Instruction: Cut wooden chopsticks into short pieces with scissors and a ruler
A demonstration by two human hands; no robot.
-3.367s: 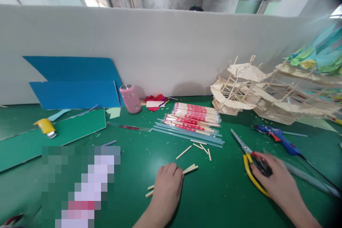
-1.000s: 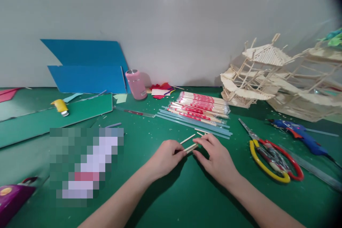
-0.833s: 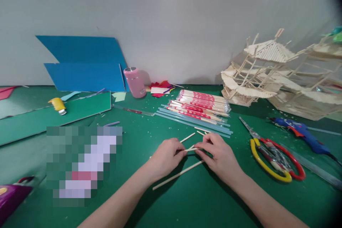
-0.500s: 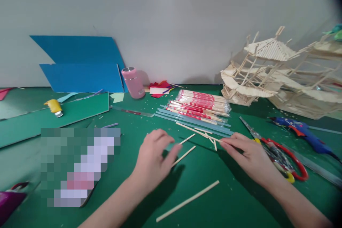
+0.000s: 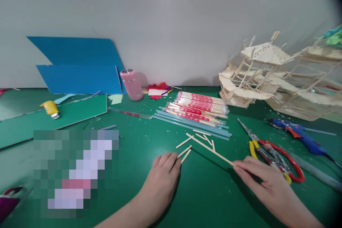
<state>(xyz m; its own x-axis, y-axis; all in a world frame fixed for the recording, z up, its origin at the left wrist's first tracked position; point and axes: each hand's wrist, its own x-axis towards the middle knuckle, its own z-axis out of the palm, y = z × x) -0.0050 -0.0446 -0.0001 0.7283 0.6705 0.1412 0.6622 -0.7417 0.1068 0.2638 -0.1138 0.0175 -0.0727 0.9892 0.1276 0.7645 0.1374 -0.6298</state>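
Broadly, the green tabletop (image 5: 208,203) carries it all; take its middle as the clock's centre, twelve pointing straight away from the person. The stick model (image 5: 265,55) stands at two o'clock, roof and tiers built up, and the blue board (image 5: 80,78) at ten. Just below centre, the left hand (image 5: 164,171) lies palm down, fingers close together over a pair of sticks (image 5: 185,151) whose ends poke out toward two; whether it grips or only covers them I cannot tell. The right hand (image 5: 262,178), between three and four, pinches the near end of a long stick (image 5: 211,150) between thumb and fingers, the rest reaching above the tabletop toward ten. Near that hand lie the scissors (image 5: 257,140), at three, and past them the glue gun (image 5: 307,139). At one are the wrapped sticks (image 5: 200,101), a good supply left, beside blue strips (image 5: 221,131). Smallest, five short pieces (image 5: 184,142) lie loose around the long stick's far half. By my judgement the loose-stick work is partway: a few lengths are out, the long one apart from the pair, and none of these is fixed to the model
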